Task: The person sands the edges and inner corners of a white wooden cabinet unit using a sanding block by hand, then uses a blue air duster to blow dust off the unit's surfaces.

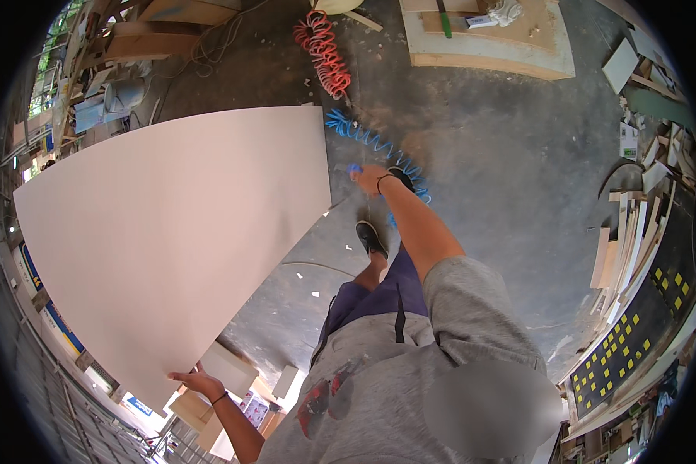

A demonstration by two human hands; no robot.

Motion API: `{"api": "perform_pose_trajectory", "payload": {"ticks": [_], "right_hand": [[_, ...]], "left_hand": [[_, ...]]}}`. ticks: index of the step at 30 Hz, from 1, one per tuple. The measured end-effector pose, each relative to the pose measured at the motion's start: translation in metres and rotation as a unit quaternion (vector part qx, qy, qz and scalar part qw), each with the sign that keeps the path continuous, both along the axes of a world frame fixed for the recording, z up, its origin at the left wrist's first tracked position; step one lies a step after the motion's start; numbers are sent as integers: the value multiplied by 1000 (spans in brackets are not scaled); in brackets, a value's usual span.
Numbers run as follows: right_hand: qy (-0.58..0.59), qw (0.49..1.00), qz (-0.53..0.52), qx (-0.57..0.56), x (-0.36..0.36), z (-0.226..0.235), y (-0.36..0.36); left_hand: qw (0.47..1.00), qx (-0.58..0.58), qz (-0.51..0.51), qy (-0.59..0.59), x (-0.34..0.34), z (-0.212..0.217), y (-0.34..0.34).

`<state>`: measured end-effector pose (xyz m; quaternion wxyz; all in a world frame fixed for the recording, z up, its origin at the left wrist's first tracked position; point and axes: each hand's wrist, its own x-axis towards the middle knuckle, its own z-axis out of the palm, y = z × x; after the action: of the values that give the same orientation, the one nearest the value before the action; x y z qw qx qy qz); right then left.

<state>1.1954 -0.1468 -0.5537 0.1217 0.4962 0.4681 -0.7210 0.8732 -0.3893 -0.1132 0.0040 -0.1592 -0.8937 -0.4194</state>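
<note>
A large white panel (201,209) fills the left side, its broad face toward me and tilted. At its near lower edge my left hand (199,381) grips it, thumb on the face and fingers partly hidden behind. My right hand (370,179) is stretched forward beside the panel's right edge, closed around a small blue air gun (354,168). Most of that tool is covered by the hand, so its exact shape is hard to make out. A blue coiled air hose (379,145) runs past my right hand and forearm; where it joins the tool is hidden.
A red coiled hose (322,58) lies on the concrete floor (510,170) ahead. Beyond is a low wooden platform (491,60) with small items on it. Wood strips (622,251) are stacked at right, near a black board with yellow squares (615,352). Scrap wood crowds the far left.
</note>
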Motion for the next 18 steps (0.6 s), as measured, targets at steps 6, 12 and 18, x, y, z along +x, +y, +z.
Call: {"api": "perform_pose_trajectory", "payload": {"ticks": [6,12,18], "right_hand": [[-38,990,-33,134,-6,-57,-46],[26,995,-40,88,-5,-57,-117],[159,966,-16,205,-16,-24,-96]], "left_hand": [[999,-19,31,-12,-32,-5,-18],[997,41,58,9,-18,-8,-14],[991,101,66,-52,-30,-14,-10]]}}
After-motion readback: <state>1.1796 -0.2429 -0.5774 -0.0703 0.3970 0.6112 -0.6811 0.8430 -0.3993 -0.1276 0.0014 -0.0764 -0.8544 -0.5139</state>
